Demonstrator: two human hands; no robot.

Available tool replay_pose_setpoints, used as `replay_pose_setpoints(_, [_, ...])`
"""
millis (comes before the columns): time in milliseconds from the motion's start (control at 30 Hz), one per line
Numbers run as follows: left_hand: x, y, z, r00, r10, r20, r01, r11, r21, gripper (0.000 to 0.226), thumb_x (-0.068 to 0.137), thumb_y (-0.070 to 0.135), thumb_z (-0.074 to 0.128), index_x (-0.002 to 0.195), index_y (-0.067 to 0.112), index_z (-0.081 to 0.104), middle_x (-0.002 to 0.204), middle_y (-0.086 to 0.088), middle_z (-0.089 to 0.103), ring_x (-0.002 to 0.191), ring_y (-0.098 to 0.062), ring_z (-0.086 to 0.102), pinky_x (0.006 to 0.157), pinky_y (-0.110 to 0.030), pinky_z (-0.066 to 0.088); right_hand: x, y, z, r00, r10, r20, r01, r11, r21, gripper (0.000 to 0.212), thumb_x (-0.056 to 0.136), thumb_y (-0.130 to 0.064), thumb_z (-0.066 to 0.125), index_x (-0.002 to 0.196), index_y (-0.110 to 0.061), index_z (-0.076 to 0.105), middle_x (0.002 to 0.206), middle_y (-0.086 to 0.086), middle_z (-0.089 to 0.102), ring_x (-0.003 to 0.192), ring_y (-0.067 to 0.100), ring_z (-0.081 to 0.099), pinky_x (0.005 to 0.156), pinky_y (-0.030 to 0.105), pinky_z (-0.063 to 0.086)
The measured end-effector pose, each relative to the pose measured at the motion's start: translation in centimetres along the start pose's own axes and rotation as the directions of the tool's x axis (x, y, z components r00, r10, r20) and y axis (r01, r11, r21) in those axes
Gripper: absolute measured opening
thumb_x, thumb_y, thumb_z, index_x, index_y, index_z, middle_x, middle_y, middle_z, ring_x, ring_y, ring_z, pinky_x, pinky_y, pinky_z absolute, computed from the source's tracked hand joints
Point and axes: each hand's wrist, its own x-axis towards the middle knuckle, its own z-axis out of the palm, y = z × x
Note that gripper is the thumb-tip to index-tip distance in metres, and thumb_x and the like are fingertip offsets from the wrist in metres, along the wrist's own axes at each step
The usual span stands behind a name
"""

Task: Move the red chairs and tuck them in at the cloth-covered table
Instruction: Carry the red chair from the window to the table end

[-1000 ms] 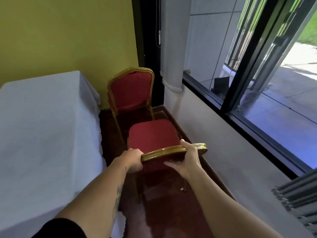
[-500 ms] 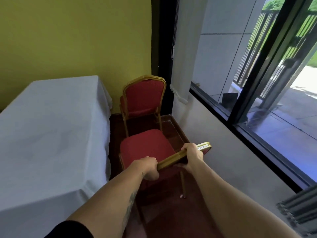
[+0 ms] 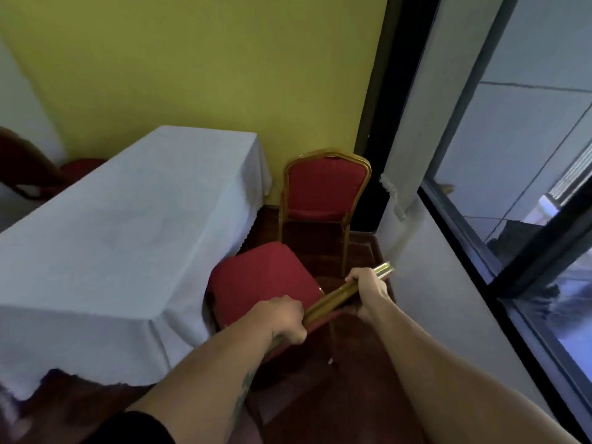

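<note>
Beside table [image 3: 128,238] edge | left hand [image 3: 283,318], right hand [image 3: 368,291] clasp chair [image 3: 266,277] backrest | seat touches cloth

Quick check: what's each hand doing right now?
Left hand: closed on the near chair's gold backrest rail.
Right hand: closed on the same rail, nearer the window.

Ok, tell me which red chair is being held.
The near chair beside the table, both hands gripping its gold backrest; the far chair stands untouched against the yellow wall.
</note>
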Motion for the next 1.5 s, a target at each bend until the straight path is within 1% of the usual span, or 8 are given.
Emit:
replay_pose_setpoints(100, [0.5, 1.7, -0.4, 0.995, -0.097, -0.039, 0.094, 0.993, -0.072, 0.026, 0.082, 0.022, 0.059, 0.107, 0.014, 0.063, 0.111, -0.01, 0.065, 0.098, -0.03, 0.064, 0.074, -0.034, 0.047, 2.3, -1.5, -0.3, 0.996, 0.003, 0.084, 0.003, 0.998, -0.068, 0.036, 0.066, -0.002, 0.057, 0.101, -0.001, 0.057, 0.073, 0.015, 0.056, 0.072, 0.035, 0.063, 0.073, 0.076, 0.052])
replay_pose_setpoints(367, [2.6, 3.0, -2.1, 0.97, -0.243, -0.024, 0.235, 0.954, -0.185, 0.031, 0.084, 0.024, 0.063, 0.113, 0.014, 0.065, 0.115, -0.01, 0.067, 0.103, -0.03, 0.066, 0.075, -0.033, 0.047, 6.7, -4.7, 1.4, 0.969, 0.08, 0.232, -0.027, 0.974, -0.223, 0.002, 0.081, 0.0, 0.055, 0.083, -0.001, 0.054, 0.071, 0.013, 0.054, 0.067, 0.034, 0.062, 0.079, 0.066, 0.058])
replay_pose_setpoints(467, [3.9, 2.7, -2.9, 0.968, -0.251, 0.0, 0.246, 0.95, -0.189, 0.021, 0.084, 0.025, 0.064, 0.101, 0.014, 0.061, 0.11, -0.009, 0.066, 0.1, -0.029, 0.066, 0.074, -0.034, 0.046, 8.3, -6.1, 2.8, 0.951, 0.117, 0.287, -0.037, 0.962, -0.269, 0.004, 0.083, 0.0, 0.055, 0.085, -0.001, 0.053, 0.073, 0.015, 0.056, 0.07, 0.037, 0.065, 0.071, 0.062, 0.059])
replay_pose_setpoints(600, [5.2, 1.8, -4.3, 0.968, -0.25, 0.011, 0.247, 0.947, -0.205, 0.036, 0.086, 0.03, 0.064, 0.114, 0.007, 0.064, 0.105, -0.01, 0.066, 0.097, -0.03, 0.066, 0.074, -0.035, 0.046, 10.4, -7.4, 4.5, 0.934, 0.15, 0.324, -0.041, 0.947, -0.32, 0.012, 0.081, -0.001, 0.056, 0.092, 0.0, 0.053, 0.083, 0.017, 0.057, 0.08, 0.04, 0.066, 0.065, 0.058, 0.06])
replay_pose_setpoints(967, [9.2, 0.2, -6.7, 0.962, -0.274, -0.002, 0.262, 0.921, -0.289, 0.038, 0.085, 0.022, 0.06, 0.119, 0.008, 0.062, 0.103, -0.009, 0.067, 0.089, -0.026, 0.067, 0.071, -0.034, 0.05, 15.6, -10.7, 8.0, 0.903, 0.186, 0.389, -0.012, 0.913, -0.409, 0.02, 0.078, -0.004, 0.056, 0.098, 0.0, 0.054, 0.096, 0.021, 0.06, 0.086, 0.041, 0.069, 0.062, 0.053, 0.061])
replay_pose_setpoints(1133, [12.1, -0.6, -8.4, 0.944, -0.329, -0.015, 0.303, 0.887, -0.348, 0.022, 0.082, 0.024, 0.062, 0.101, 0.014, 0.06, 0.094, -0.003, 0.066, 0.085, -0.021, 0.067, 0.067, -0.031, 0.047, 18.5, -12.9, 10.2, 0.864, 0.225, 0.451, -0.002, 0.897, -0.442, 0.021, 0.079, -0.003, 0.054, 0.1, -0.003, 0.053, 0.1, 0.022, 0.059, 0.089, 0.041, 0.069, 0.055, 0.05, 0.061])
replay_pose_setpoints(1300, [14.9, -1.2, -11.1, 0.899, -0.438, 0.0, 0.401, 0.821, -0.407, 0.026, 0.082, 0.032, 0.068, 0.098, 0.015, 0.056, 0.086, 0.002, 0.06, 0.082, -0.02, 0.063, 0.069, -0.034, 0.044, 22.0, -15.0, 13.1, 0.811, 0.255, 0.526, 0.028, 0.881, -0.472, 0.018, 0.08, -0.001, 0.054, 0.098, -0.003, 0.052, 0.101, 0.021, 0.058, 0.095, 0.042, 0.068, 0.069, 0.058, 0.062])
replay_pose_setpoints(1500, [17.8, -2.1, -13.1, 0.845, -0.534, 0.025, 0.484, 0.744, -0.462, 0.028, 0.081, 0.03, 0.07, 0.102, 0.017, 0.058, 0.088, 0.0, 0.063, 0.078, -0.018, 0.064, 0.073, -0.033, 0.052, 25.2, -16.6, 16.4, 0.784, 0.256, 0.566, 0.075, 0.865, -0.496, 0.013, 0.08, 0.0, 0.054, 0.092, -0.003, 0.051, 0.084, 0.017, 0.057, 0.083, 0.038, 0.067, 0.079, 0.064, 0.059])
